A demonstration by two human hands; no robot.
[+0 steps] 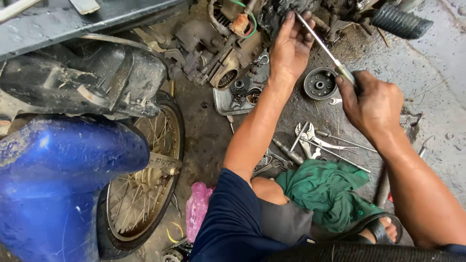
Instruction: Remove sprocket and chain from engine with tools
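Screwdriver point(320, 42): long thin metal shaft, running up and to the left from the right hand point(371, 104) to the greasy engine point(242, 39) of a motorbike lying stripped on the floor.

Right hand: the grip is clenching around the handle end of the screwdriver, fingers wrapped over it so the handle itself is mostly hidden; the shaft is leaving the grip at the thumb side and slanting away above and left of it.

Left hand point(290, 48): fingers are curling around the tip end of the shaft against the engine, steadying it there. Whether this grip is pinching the shaft or only resting beside it cannot be told; the tip is hidden behind the fingers.

Handling note, as a judgement: the step is going best with the shaft kept in one straight line from handle to tip, the right hand pressing along that line while turning, and the left hand guiding only lightly, since the oily metal could let the tip slip off.

Nearby items: round metal hub point(320, 83) lying just left of the right grip, below the shaft; metal tray point(228, 104) of gears lying below the left grip; pliers point(310, 140) and loose tools lying below the right grip; green rag point(327, 191) nearer the person; spoked wheel point(141, 179) and blue fender point(63, 170) well off to the left.
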